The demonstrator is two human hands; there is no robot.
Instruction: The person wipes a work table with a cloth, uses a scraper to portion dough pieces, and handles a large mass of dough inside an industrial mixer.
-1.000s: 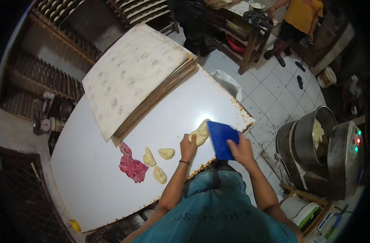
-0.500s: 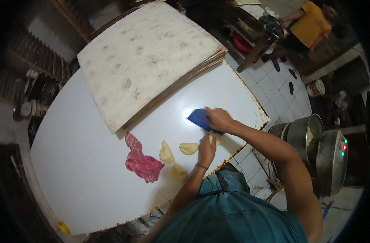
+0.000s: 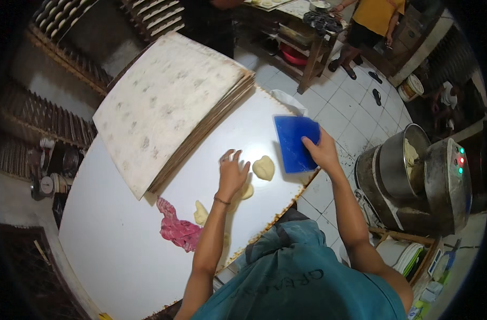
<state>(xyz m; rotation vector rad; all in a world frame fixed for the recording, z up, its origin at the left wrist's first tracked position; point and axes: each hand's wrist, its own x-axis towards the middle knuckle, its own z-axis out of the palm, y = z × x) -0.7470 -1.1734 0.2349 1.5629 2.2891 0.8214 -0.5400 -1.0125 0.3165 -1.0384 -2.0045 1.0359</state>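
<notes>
My right hand (image 3: pixel 323 151) grips a flat blue dough scraper (image 3: pixel 294 143) by its right edge, with the thumb on its face, above the table's right end. Empty, with fingers spread, my left hand (image 3: pixel 231 175) hovers over the white table (image 3: pixel 113 240). Just right of it lies a pale lump of dough (image 3: pixel 263 168), apart from the scraper. A second dough piece (image 3: pixel 247 191) sits below, partly hidden by the left hand. Left of my forearm a third piece (image 3: pixel 200 214) rests beside a crumpled pink cloth (image 3: pixel 179 229).
A tall stack of floury boards (image 3: pixel 163 106) covers the table's far side. To the right stands a mixer with a steel bowl (image 3: pixel 400 160) holding dough. A person in a yellow shirt (image 3: pixel 376 18) stands by a back bench. The table's near edge is rusty.
The scraper has come away from the dough, lifted to the right with its broad face showing. My left hand has let go of a dough piece and moved left, opening. The view has shifted.
</notes>
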